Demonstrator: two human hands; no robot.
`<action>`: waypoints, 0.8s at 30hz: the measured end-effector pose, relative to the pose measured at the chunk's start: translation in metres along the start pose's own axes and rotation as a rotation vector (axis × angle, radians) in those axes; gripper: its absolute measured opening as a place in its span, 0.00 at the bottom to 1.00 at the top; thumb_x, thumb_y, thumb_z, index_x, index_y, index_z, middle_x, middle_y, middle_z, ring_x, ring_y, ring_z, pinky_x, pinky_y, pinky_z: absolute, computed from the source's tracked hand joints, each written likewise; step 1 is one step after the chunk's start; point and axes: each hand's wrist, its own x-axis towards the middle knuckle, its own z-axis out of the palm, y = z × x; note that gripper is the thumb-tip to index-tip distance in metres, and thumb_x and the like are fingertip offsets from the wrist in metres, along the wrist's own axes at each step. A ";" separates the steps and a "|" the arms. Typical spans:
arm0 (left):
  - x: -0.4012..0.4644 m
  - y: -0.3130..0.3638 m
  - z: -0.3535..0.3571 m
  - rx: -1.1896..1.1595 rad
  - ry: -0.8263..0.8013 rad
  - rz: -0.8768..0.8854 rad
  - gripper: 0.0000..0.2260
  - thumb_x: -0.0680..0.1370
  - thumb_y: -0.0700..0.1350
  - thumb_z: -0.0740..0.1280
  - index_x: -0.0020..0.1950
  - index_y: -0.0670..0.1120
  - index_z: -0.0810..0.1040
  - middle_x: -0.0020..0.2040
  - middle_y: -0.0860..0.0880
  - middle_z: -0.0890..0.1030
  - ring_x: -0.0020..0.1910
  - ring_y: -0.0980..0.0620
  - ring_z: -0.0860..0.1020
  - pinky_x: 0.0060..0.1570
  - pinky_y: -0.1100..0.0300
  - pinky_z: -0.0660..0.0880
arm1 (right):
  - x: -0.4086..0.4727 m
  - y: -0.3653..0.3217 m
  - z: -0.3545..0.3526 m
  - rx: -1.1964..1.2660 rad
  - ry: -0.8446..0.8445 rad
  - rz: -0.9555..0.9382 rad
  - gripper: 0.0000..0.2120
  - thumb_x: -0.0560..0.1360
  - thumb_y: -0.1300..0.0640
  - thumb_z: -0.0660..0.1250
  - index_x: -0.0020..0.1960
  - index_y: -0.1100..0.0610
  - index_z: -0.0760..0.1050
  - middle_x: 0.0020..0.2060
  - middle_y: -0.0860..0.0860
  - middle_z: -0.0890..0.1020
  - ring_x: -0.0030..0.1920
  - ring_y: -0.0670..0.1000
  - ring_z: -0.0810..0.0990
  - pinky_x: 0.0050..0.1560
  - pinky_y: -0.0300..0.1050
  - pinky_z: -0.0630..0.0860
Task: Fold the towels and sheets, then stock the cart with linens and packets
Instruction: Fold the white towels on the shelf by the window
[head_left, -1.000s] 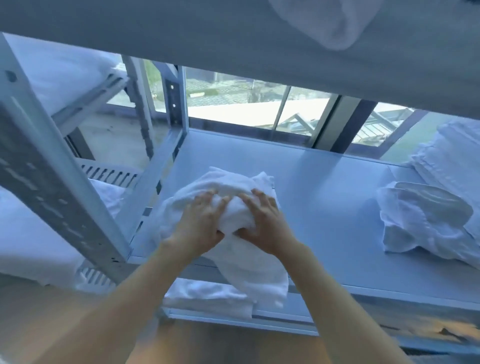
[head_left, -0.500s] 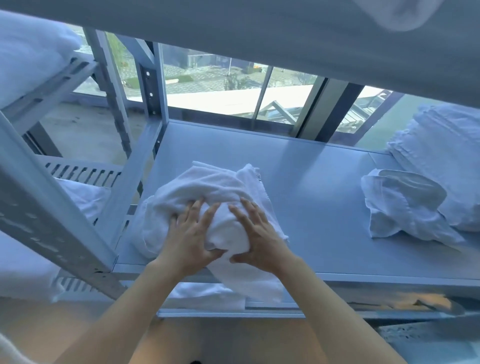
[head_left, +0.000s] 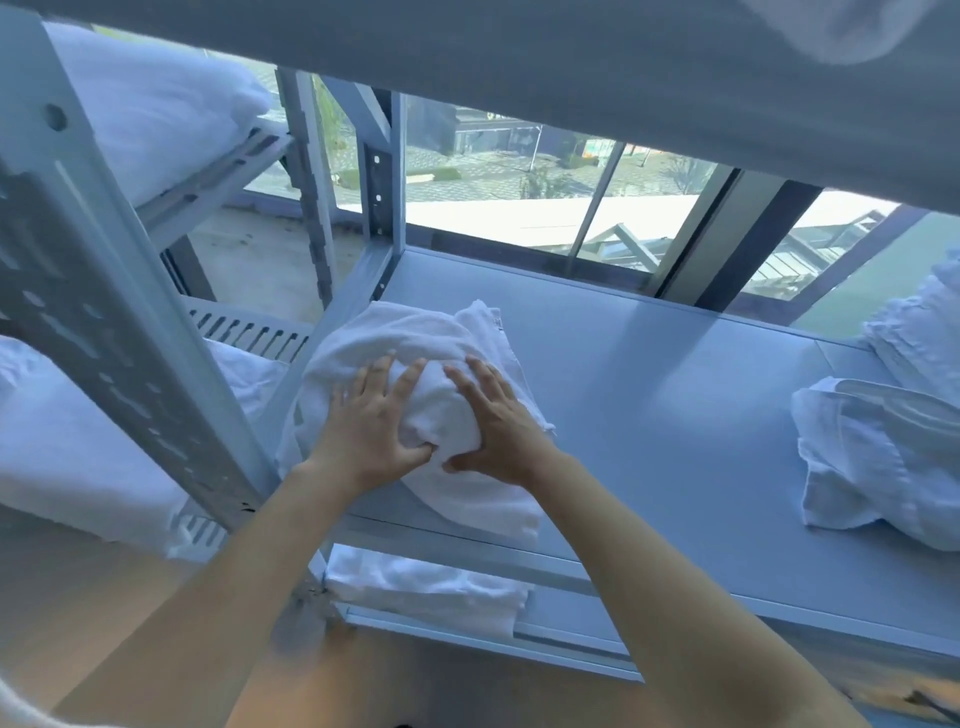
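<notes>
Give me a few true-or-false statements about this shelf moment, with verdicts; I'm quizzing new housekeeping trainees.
1. Both hands rest on the same white towel. True: the left hand and the right hand press on it side by side.
2. The towel lies on the floor. False: it sits on the grey shelf, near its left end, with one edge hanging over the front.
3. A crumpled white cloth lies at the right of the same shelf. True.
4. The shelf below holds nothing. False: folded white linen lies there.
5. A solid wall stands behind the shelf. False: a window shows outdoors.
</notes>
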 end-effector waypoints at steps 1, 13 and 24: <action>-0.001 0.008 -0.002 0.006 0.028 0.031 0.49 0.69 0.67 0.71 0.83 0.59 0.49 0.83 0.45 0.51 0.82 0.40 0.52 0.76 0.34 0.57 | -0.004 0.004 -0.003 0.012 0.004 -0.008 0.61 0.63 0.40 0.82 0.83 0.41 0.45 0.83 0.47 0.44 0.83 0.52 0.44 0.78 0.59 0.61; 0.035 0.202 0.019 -0.016 0.107 0.255 0.44 0.71 0.63 0.73 0.82 0.54 0.59 0.83 0.45 0.57 0.82 0.41 0.54 0.75 0.33 0.58 | -0.116 0.124 -0.095 0.050 0.167 0.053 0.59 0.64 0.34 0.80 0.82 0.36 0.45 0.83 0.46 0.45 0.83 0.55 0.46 0.76 0.67 0.61; 0.066 0.396 0.086 -0.006 0.030 0.471 0.41 0.74 0.64 0.70 0.82 0.54 0.58 0.83 0.46 0.56 0.82 0.41 0.54 0.76 0.36 0.58 | -0.269 0.286 -0.163 -0.013 0.269 0.373 0.58 0.63 0.32 0.79 0.81 0.34 0.46 0.83 0.44 0.45 0.82 0.55 0.47 0.76 0.68 0.59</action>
